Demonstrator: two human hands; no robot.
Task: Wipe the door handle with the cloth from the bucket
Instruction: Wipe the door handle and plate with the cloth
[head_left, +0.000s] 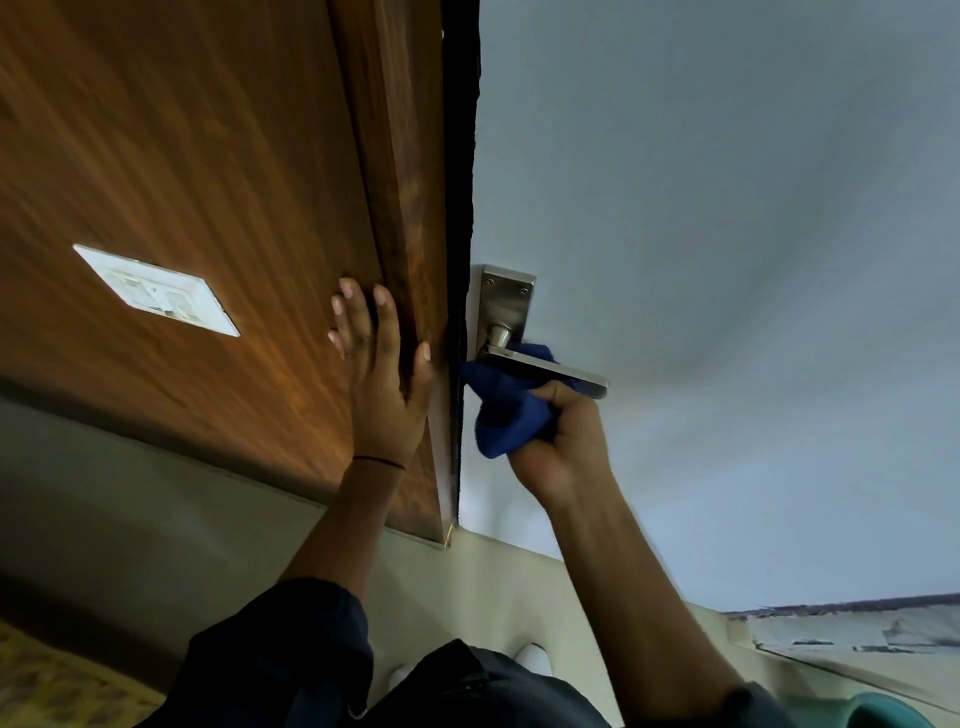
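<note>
A silver lever door handle (566, 370) on a metal backplate (505, 306) is fixed to the pale blue-grey door (727, 260). A bunched blue cloth (506, 410) is pressed under and around the lever near its pivot. My right hand (563, 447) is shut on the cloth just below the lever. My left hand (376, 364) lies flat with fingers spread against the brown wooden frame (410, 208) beside the door's edge. The lever's free end sticks out past the cloth to the right.
A white switch plate (156, 291) sits on the brown wood panel (182, 156) at left. Pale floor (156, 519) lies below, with a patterned mat (52, 680) at bottom left. A teal rim, maybe the bucket (888, 712), shows at bottom right. My dark clothing (311, 665) fills the bottom.
</note>
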